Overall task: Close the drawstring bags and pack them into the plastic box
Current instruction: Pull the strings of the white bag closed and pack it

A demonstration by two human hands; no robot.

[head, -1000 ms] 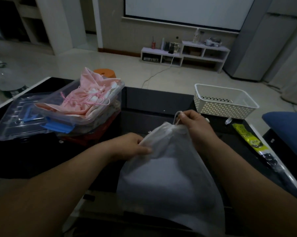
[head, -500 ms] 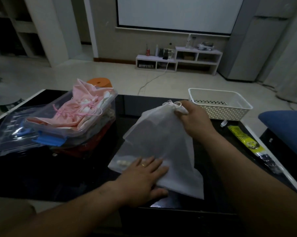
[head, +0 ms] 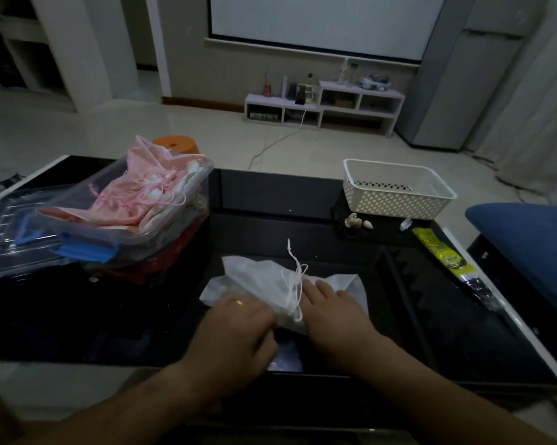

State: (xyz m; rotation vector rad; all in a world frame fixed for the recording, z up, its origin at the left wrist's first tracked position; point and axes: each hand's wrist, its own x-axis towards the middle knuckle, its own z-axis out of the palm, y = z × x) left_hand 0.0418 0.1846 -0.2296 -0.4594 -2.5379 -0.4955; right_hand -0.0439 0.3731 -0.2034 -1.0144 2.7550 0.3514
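Half a second ago the white drawstring bag (head: 260, 281) hung lifted by its neck in the right hand; now it lies low on the black table (head: 303, 197), folded over into a smaller bundle, its cord (head: 295, 277) trailing loose across the top. In the head view the left hand (head: 235, 329) curls its fingers round the bag's near edge, while the right hand (head: 331, 313) rests on the fabric, fingers fairly straight, pressing it flat. The mouth looks cinched, so this seems the folding step before packing. The plastic box (head: 192, 195) stands well apart to the left, already heaped with pink bags (head: 133, 194); next, the bundle needs lifting across and tucking on top without unfolding.
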